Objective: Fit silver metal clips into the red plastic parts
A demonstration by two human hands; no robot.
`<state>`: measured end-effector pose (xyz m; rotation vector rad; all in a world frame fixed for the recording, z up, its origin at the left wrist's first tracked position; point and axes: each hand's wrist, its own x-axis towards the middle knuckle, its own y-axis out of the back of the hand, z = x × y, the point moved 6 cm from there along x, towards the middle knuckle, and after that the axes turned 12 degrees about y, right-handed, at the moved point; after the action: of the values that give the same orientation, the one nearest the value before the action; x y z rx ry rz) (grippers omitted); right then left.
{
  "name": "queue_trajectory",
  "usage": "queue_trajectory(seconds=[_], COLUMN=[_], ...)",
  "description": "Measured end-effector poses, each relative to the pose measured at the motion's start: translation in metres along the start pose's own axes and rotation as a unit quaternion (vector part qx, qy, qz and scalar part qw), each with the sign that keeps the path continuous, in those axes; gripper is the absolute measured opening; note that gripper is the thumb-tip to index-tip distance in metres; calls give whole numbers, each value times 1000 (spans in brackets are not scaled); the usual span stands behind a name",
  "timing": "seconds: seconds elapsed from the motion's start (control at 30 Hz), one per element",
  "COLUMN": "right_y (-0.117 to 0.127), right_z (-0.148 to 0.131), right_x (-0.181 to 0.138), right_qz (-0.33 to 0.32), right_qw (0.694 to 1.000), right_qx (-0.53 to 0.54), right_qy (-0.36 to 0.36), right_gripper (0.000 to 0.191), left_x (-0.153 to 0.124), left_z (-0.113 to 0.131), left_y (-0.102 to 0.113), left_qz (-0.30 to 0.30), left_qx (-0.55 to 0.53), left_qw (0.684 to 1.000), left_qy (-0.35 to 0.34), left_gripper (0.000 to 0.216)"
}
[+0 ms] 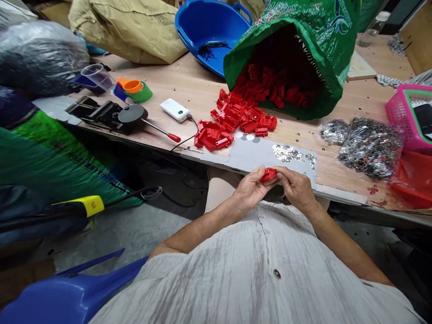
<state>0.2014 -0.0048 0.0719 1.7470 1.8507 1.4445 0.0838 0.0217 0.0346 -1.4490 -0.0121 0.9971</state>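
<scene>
Just in front of the table edge, my left hand point(250, 188) is closed around a small red plastic part point(269, 174). My right hand point(297, 186) pinches at the part's right side with thumb and forefinger. Whatever sits between those fingertips is too small to make out. Beyond my hands, a grey sheet point(251, 155) on the table carries a scatter of small shiny metal pieces point(287, 153). Red plastic parts like the one in my hand lie in a loose heap point(236, 114), spilling from a green woven sack point(340, 58).
Left on the table stand a black hand-lever device point(130, 114), a white power bank point(174, 110) with a cable and small coloured cups point(135, 87). A blue basin point(211, 27) sits at the back. Bags of metal pieces point(371, 146) and a pink basket point(398, 117) are at right.
</scene>
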Motion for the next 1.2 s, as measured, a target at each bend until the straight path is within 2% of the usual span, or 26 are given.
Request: queue_trajectory(seconds=[0.2,0.37,0.5,0.67,0.77,0.83,0.9,1.03,1.1,1.2], right_y=[-4,-2,-5,-11,-12,-9,-1,27,40,51], right_z=[-3,-2,6,9,16,27,43,84,103,123], right_x=[1,3,1,-3,-11,-19,-29,-53,-62,-67], right_qz=[-49,5,23,-19,-46,-46,-21,59,77,68], right_qw=[998,998,999,992,990,989,988,979,973,969], right_qx=[-40,-62,15,107,87,61,38,-26,-72,-124], right_qy=[23,0,-36,-62,-96,-124,-149,-191,-204,-205], right_gripper=[39,36,34,37,40,40,37,28,26,24], left_x=[2,2,2,5,6,9,16,38,51,68], left_z=[2,0,-3,-2,-5,-11,-16,-17,-16,-18], left_y=[2,1,1,10,25,40,61,105,117,125], left_qz=[8,1,5,0,-4,13,57,190,218,214], left_qx=[-3,-16,-22,-9,32,74,102,146,160,184], left_qw=[1000,1000,1000,1000,999,995,988,963,955,952], left_qy=[3,-12,-10,-4,24,66,100,125,122,119], left_gripper=[33,32,31,27,16,10,9,14,17,13])
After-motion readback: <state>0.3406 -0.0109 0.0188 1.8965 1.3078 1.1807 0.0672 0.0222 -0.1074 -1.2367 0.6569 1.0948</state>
